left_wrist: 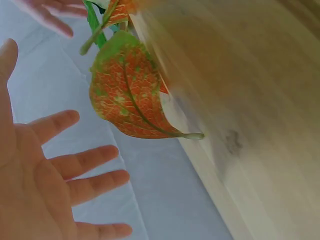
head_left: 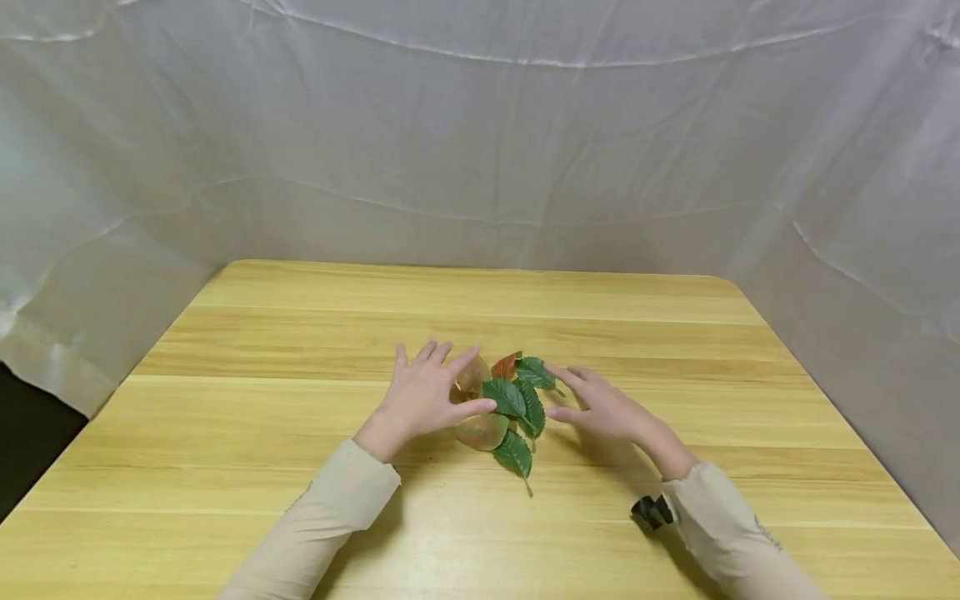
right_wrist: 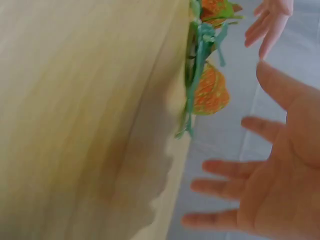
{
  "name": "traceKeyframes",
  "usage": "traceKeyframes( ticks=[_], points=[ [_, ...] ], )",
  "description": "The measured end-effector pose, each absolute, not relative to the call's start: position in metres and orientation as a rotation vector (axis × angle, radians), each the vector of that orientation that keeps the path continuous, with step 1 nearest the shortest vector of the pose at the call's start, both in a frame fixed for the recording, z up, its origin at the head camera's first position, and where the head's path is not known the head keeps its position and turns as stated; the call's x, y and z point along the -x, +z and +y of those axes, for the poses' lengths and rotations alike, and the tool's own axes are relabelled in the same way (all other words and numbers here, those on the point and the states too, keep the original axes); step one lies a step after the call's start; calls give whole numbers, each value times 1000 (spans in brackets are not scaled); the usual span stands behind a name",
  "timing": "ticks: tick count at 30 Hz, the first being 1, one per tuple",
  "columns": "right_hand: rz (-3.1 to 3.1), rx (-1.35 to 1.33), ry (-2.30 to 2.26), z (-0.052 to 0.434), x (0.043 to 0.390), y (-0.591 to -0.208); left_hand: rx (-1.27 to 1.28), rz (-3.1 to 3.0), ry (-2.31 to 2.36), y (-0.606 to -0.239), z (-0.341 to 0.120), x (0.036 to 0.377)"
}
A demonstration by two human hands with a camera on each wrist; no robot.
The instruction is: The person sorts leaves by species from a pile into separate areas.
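A small pile of artificial leaves lies mid-table in the head view. It includes several green leaves (head_left: 513,454), a red leaf (head_left: 506,367) and brownish orange-green leaves (head_left: 482,432). My left hand (head_left: 423,396) spreads its fingers over the pile's left side, partly hiding it; nothing is held. To the right, my right hand (head_left: 603,408) reaches toward the green leaves with fingers extended, also holding nothing; whether its index fingertip touches a leaf I cannot tell. The left wrist view shows an orange leaf with a green edge (left_wrist: 127,92) beside the spread fingers.
A wooden table (head_left: 262,467) carries the leaves. Whitish-grey sheeting (head_left: 480,150) hangs behind it and along both sides. A small black object (head_left: 651,512) sits at the right sleeve's cuff.
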State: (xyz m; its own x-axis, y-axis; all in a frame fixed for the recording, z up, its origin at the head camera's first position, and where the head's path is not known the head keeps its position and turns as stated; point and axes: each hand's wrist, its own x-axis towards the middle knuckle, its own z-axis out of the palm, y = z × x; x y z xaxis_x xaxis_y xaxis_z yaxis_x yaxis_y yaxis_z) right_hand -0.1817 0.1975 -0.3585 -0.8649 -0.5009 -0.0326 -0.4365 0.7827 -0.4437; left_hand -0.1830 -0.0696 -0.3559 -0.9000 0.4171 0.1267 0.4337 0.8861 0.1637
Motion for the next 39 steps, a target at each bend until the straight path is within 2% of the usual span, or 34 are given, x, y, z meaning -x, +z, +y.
traceKeyframes(
  ticks=[6, 21, 30, 39],
  points=[
    [2678, 920, -679, 205, 192, -365, 706, -2933, -354, -358, -75, 186],
    [2699, 1059, -531, 214, 208, -371, 722, -2924, -598, -354, -89, 195],
    [2675, 1015, -673, 216, 214, -375, 722, -3005, -937, -348, -101, 200],
    [2485, 826, -945, 221, 230, -375, 773, -3011, -1188, -348, -113, 207]
  ],
)
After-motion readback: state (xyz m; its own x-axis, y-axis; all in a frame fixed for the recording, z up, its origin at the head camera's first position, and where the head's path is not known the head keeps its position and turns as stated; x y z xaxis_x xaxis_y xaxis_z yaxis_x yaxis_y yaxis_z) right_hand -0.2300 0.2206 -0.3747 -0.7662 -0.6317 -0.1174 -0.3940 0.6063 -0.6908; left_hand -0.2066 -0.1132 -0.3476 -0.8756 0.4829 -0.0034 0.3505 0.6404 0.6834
